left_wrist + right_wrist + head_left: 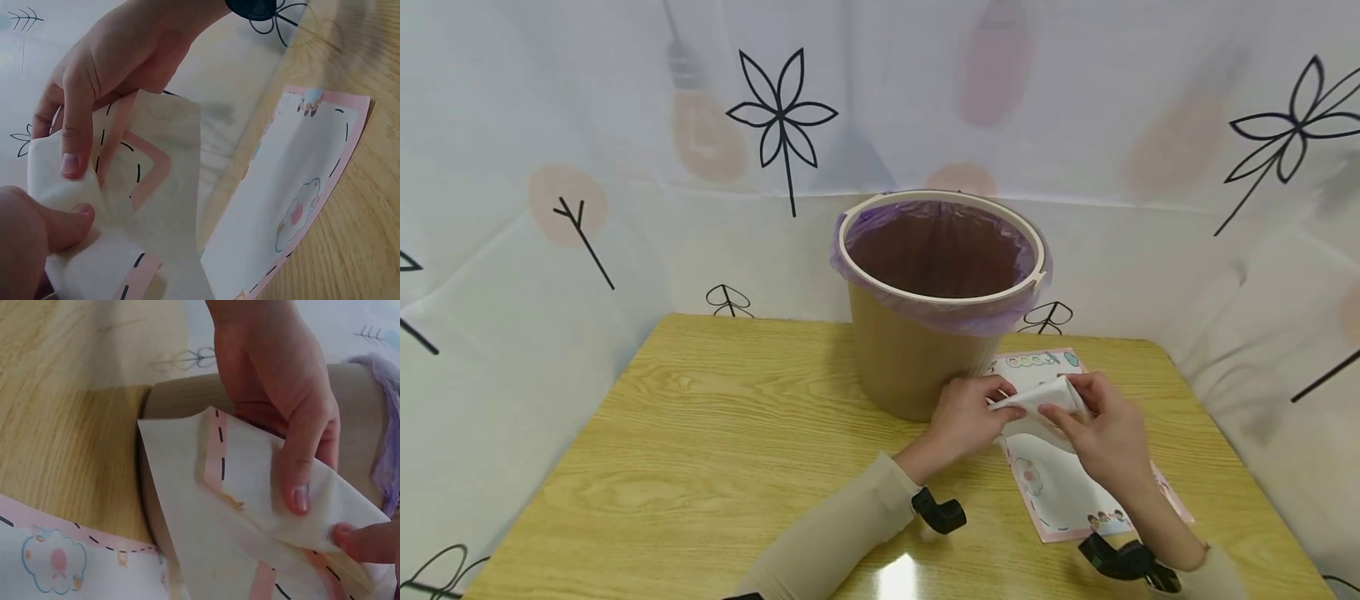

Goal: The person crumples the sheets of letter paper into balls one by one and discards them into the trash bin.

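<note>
Both hands hold a folded sheet of white paper (1036, 423) with a pink, black-dashed border. My left hand (970, 418) pinches one side of it, the thumb lying on top. The opposite side is gripped by my right hand (1108, 429), thumb in front and fingers behind. In the left wrist view the paper (172, 150) shows overlapping layers, and both thumbs press on its folded band. Beneath it, a second white sheet (1060, 487) with a pink border and small cartoon pictures lies flat on the table. Most of my right hand (372, 540) is outside the right wrist view.
A beige bin (895, 358) lined with a purple bag (947, 317) stands at the table's back, right beside my left hand. The wood-grain table (700, 467) stretches to the left. White cloth (625, 108) printed with flowers and bulbs hangs behind and around it.
</note>
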Action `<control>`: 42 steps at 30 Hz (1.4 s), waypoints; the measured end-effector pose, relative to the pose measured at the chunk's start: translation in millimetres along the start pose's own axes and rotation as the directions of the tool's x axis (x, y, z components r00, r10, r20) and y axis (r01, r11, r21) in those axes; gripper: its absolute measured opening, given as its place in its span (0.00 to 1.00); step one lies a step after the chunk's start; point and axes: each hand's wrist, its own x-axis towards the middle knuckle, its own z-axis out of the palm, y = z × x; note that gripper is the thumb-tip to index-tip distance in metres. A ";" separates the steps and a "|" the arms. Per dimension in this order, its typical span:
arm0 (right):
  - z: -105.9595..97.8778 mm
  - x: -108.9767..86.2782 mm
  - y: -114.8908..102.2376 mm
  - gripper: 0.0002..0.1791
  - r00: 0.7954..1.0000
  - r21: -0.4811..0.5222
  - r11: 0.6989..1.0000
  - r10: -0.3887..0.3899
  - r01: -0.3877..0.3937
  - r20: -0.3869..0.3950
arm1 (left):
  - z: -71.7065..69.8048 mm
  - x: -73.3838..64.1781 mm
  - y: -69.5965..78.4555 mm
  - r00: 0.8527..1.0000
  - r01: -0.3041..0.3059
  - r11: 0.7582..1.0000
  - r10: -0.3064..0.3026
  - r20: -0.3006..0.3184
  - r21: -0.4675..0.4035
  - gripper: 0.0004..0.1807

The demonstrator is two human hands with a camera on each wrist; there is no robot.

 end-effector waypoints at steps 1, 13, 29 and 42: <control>1.3 -0.7 0.2 0.23 1.000 0.000 1.000 -0.002 0.002 -0.015 | -0.5 0.2 0.3 1.000 -0.001 1.000 0.001 0.013 -0.008 0.10; 13.7 -4.3 1.7 0.21 0.979 -0.004 0.995 -0.097 0.098 -0.182 | -4.6 3.7 5.9 0.993 -0.103 0.995 0.102 0.066 0.007 0.12; 19.8 0.3 8.9 0.25 0.902 0.206 0.879 -0.408 0.430 -0.141 | -8.5 5.1 -1.9 0.991 0.104 0.840 -0.042 0.127 -0.532 0.13; 13.9 -10.0 22.9 0.20 0.914 0.267 0.881 -0.407 0.390 0.007 | -5.9 0.8 -1.5 0.996 0.088 0.824 -0.064 0.063 -0.559 0.24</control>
